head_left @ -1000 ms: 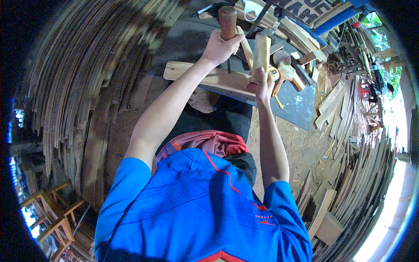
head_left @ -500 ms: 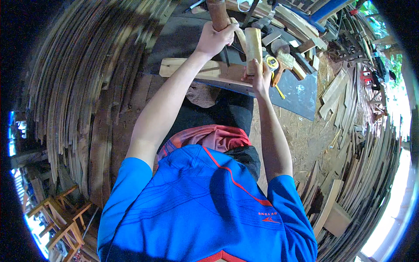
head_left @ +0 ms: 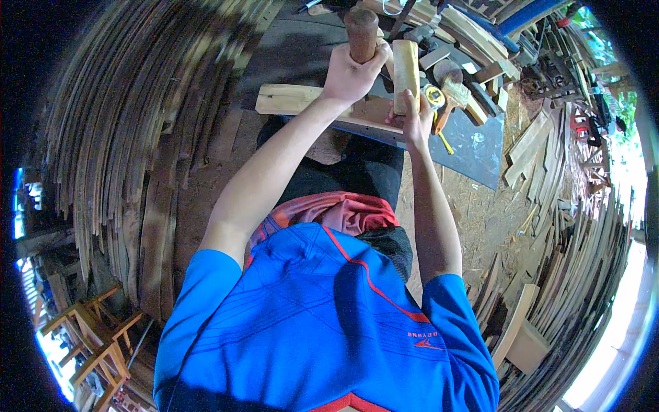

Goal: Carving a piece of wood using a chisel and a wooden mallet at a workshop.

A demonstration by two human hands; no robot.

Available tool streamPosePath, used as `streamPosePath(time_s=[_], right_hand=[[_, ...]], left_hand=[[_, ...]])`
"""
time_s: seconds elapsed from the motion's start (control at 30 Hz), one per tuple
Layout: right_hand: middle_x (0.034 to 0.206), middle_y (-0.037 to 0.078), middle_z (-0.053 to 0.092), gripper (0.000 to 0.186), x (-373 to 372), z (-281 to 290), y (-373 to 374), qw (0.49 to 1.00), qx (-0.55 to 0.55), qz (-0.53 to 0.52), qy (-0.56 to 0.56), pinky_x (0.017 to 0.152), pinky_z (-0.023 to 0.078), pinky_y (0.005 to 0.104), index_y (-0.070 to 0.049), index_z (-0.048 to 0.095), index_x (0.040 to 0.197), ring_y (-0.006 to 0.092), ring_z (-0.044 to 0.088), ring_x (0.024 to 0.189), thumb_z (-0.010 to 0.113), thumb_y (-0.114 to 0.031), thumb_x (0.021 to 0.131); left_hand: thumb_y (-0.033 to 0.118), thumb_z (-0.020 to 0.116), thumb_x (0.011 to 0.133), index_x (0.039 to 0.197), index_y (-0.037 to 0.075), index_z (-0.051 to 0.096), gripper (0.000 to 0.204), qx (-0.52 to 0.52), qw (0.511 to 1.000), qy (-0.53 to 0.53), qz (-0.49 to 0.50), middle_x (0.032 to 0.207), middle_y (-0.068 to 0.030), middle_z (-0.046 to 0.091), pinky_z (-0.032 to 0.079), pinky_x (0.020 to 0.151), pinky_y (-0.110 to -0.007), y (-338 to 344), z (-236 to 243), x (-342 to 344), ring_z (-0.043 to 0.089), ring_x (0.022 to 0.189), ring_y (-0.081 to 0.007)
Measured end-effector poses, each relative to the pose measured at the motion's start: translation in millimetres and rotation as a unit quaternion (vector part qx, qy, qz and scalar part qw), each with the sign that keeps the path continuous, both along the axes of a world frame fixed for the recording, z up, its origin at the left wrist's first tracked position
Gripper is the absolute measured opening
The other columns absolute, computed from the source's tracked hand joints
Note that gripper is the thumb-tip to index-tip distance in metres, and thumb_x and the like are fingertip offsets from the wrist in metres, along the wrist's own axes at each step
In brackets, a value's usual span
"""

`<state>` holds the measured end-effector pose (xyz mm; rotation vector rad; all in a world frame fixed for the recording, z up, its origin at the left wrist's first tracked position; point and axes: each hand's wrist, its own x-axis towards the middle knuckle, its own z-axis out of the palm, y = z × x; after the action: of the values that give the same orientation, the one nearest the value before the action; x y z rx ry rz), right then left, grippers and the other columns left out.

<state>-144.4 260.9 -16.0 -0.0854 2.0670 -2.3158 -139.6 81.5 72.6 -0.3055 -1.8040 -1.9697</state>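
Note:
My left hand (head_left: 351,72) is wrapped round a thick, round brown wooden handle (head_left: 362,33), whose butt points up. Whatever part of this tool lies below my fist is hidden by the hand. Just right of it, my right hand (head_left: 414,122) grips the lower end of a pale wood block (head_left: 406,74) that stands upright, slightly tilted, with fingers and thumb round its base. Under both hands a light wooden board (head_left: 288,100) lies across the near edge of the dark tabletop (head_left: 473,151).
Right of the block lie a yellow tape measure (head_left: 434,96), a brush (head_left: 454,93) with an orange handle and several wood offcuts. A clamp-like grey metal tool (head_left: 423,31) lies farther back. Long planks (head_left: 137,123) are stacked at the left, more strips (head_left: 576,275) at the right.
My left hand has shifted right with the handle, closer to the wood block. The thin dark shaft below that fist no longer shows. My right hand keeps its hold on the block.

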Motion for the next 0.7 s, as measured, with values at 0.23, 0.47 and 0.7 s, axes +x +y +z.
streamPosePath(time_s=[0.23, 0.47, 0.7], right_hand=[[0.082, 0.009, 0.064, 0.036, 8, 55, 2, 0.99, 0.124, 0.002, 0.066, 0.053, 0.055, 0.0306, 0.006, 0.058, 0.11, 0.0165, 0.064, 0.064, 0.063, -0.028, 0.097], [0.09, 0.013, 0.067, 0.034, 49, 258, 12, 0.896, 0.177, -0.065, 0.403, 0.06, 0.053, 0.0307, 0.004, 0.058, 0.11, 0.0179, 0.067, 0.071, 0.066, -0.024, 0.094], [0.091, 0.011, 0.069, 0.035, 94, 281, -1, 0.758, 0.524, 0.025, 0.387, 0.068, 0.053, 0.0301, -0.001, 0.06, 0.104, 0.0173, 0.067, 0.078, 0.073, -0.031, 0.089]], left_hand=[[0.015, 0.064, 0.095, 0.067, 0.009, 0.051, 0.032, -0.013, 1.0, 0.021, 0.005, 0.057, 0.0035, 0.051, 0.035, 0.049, -0.026, 4, 5, 19, 0.046, 0.052, -0.0044], [0.02, 0.067, 0.094, 0.075, 0.002, 0.066, 0.026, 0.01, 0.999, -0.012, -0.029, 0.057, 0.0059, 0.05, 0.034, 0.051, -0.027, 3, 4, 3, 0.043, 0.058, -0.0027], [0.021, 0.067, 0.094, 0.07, 0.002, 0.058, 0.032, -0.009, 0.999, -0.001, -0.051, 0.061, 0.0032, 0.055, 0.04, 0.055, -0.027, 5, -4, -1, 0.047, 0.06, -0.0036]])
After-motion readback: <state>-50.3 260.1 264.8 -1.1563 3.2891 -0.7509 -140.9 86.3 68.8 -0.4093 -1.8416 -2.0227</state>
